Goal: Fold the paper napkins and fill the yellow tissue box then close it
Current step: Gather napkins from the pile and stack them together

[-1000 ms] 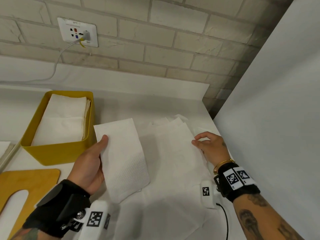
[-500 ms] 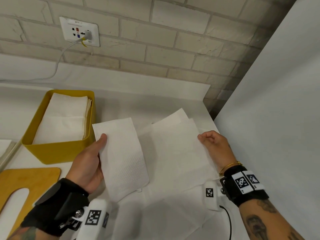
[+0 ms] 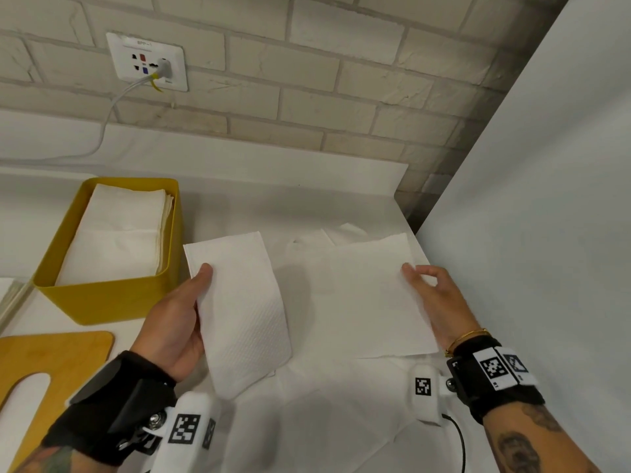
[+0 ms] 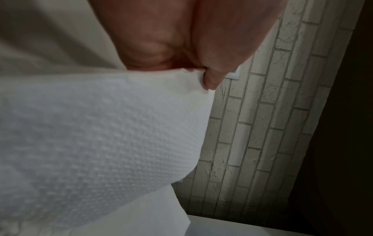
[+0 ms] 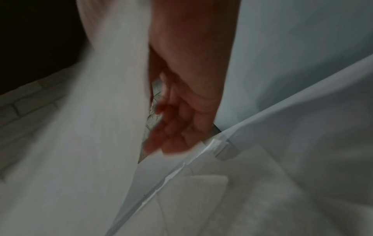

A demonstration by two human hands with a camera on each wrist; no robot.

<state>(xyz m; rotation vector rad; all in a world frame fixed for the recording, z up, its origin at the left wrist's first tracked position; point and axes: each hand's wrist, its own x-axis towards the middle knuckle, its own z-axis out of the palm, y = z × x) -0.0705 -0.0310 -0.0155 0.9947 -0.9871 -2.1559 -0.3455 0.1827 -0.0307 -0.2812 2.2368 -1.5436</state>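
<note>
The yellow tissue box (image 3: 102, 298) stands open at the left, holding a stack of folded white napkins (image 3: 119, 233). My left hand (image 3: 177, 319) grips a folded napkin (image 3: 246, 312) just right of the box, thumb on top; the left wrist view shows the same folded napkin (image 4: 101, 135) pinched under the thumb. My right hand (image 3: 433, 295) pinches the right edge of an unfolded napkin (image 3: 362, 302), lifted above a loose pile of napkins (image 3: 324, 421) on the counter. The right wrist view is blurred, with the right hand's fingers (image 5: 171, 132) curled against that sheet.
A wooden lid with a slot (image 3: 44, 367) lies at the lower left, in front of the box. A white wall (image 3: 546, 233) stands close on the right. A brick wall with a socket plate (image 3: 146, 61) and a cable runs along the back of the counter.
My right hand has lifted one unfolded napkin off the pile and drawn it right and toward me. The left hand keeps hold of the folded napkin, almost still.
</note>
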